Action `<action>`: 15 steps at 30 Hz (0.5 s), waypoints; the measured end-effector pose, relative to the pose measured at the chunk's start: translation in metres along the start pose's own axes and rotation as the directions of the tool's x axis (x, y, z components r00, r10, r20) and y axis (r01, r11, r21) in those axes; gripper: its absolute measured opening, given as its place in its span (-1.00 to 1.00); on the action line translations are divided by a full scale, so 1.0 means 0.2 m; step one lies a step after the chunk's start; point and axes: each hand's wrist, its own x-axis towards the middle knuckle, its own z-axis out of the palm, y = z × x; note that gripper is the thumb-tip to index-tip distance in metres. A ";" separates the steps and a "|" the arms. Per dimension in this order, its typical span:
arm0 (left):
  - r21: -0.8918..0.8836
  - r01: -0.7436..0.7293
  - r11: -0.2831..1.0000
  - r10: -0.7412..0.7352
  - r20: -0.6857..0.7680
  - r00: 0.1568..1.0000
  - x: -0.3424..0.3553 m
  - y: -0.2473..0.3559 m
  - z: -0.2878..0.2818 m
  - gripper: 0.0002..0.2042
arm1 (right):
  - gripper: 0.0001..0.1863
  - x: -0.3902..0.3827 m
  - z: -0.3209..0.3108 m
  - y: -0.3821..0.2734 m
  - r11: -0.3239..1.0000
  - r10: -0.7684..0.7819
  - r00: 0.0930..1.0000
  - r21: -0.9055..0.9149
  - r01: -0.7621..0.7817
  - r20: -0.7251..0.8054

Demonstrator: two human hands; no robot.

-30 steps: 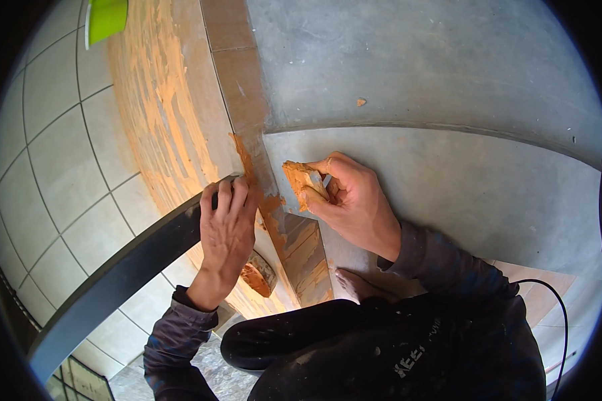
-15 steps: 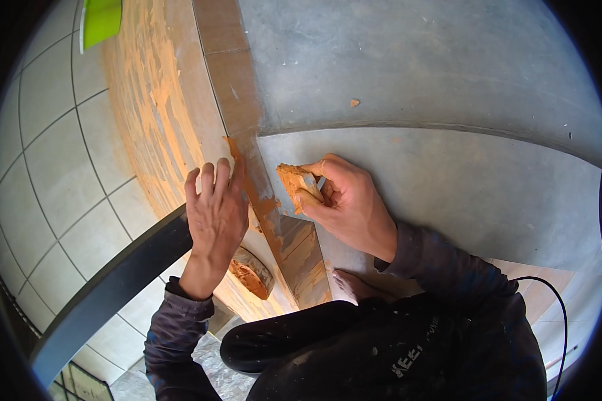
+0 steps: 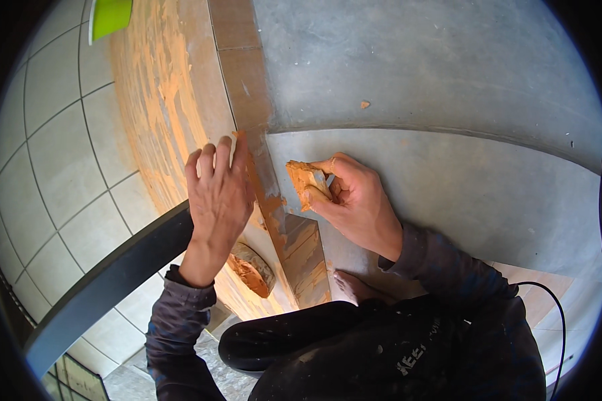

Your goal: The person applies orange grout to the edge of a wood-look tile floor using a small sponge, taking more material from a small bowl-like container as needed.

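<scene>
Head: right fingers (image 3: pixel 320 199) pinch scraper (image 3: pixel 304 183); dark garment (image 3: pixel 434 354) lettered

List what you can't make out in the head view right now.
All in the head view:
Left hand: thumb and palm, and anything under them, hidden by the back of the hand.
Flat tool: partly hidden by the right hand and orange paste.
Dish: one side hidden by the left wrist.
Black bar: upper end hidden by the left hand.
Green object: cut off by the top edge.
</scene>
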 end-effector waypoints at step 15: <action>-0.005 -0.108 0.994 0.108 0.109 0.988 -0.17 0.08 -0.02 -0.55 | -0.68 0.00 -0.01 0.00 0.995 0.034 0.999 0.094 -0.034 -0.002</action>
